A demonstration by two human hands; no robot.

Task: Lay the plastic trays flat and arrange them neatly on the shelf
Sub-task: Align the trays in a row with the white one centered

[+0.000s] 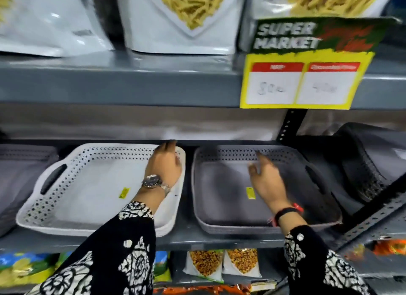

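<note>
Two plastic trays lie flat side by side on the grey shelf (182,239). The white tray (87,196) is on the left, a stack of grey trays (224,198) on the right; each has a yellow sticker inside. My left hand (163,165) rests over the white tray's far right corner, fingers curled at the rim; whether it grips is unclear. Over the grey tray's middle hovers my right hand (267,178), fingers apart and holding nothing. More grey trays (360,163) lean tilted at the far right, and another grey stack (19,174) sits at the far left.
The upper shelf (120,84) holds white snack bags (182,20) and a yellow supermarket price sign (307,75). A black perforated upright (287,125) stands behind the grey tray. Snack packets (224,264) fill the shelf below.
</note>
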